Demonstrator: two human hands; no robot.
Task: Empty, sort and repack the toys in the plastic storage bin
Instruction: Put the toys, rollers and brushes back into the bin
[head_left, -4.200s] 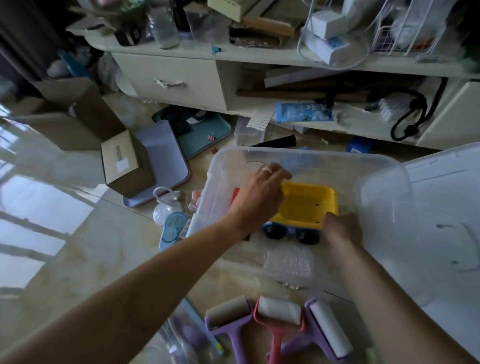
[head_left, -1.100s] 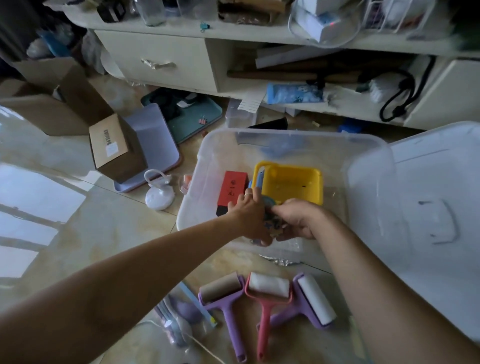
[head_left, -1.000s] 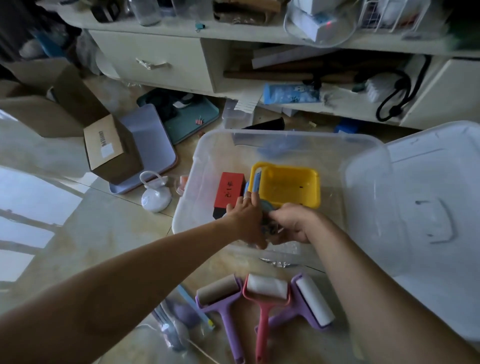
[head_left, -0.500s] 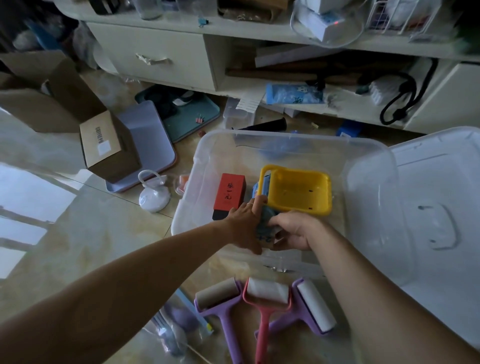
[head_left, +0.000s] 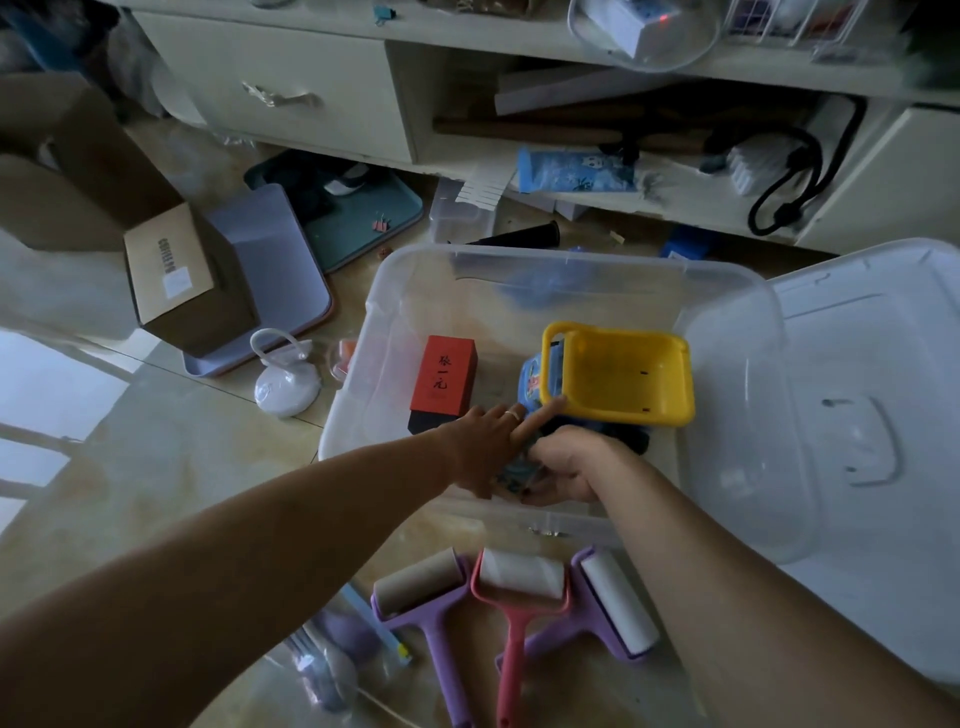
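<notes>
Inside the plastic bin (head_left: 395, 312), the toy truck (head_left: 613, 379) is now sitting beside the red box (head_left: 444, 376), turned since seconds ago. The left hand (head_left: 483, 447), fingers straight, is touching it; the right hand (head_left: 563, 467) is gripping something small and blue. Repacking is progressing.

Open from above: clear plastic storage bin (head_left: 395, 312), far half bare behind yellow-bedded blue toy truck (head_left: 618, 376) and upright red-and-black box (head_left: 442, 382). Narrow gap between those two. Near wall crowded by left hand (head_left: 483, 447) and right hand (head_left: 563, 467). Right flank blocked by translucent lid (head_left: 857, 415). Near floor taken by three lint rollers (head_left: 519, 577).
</notes>
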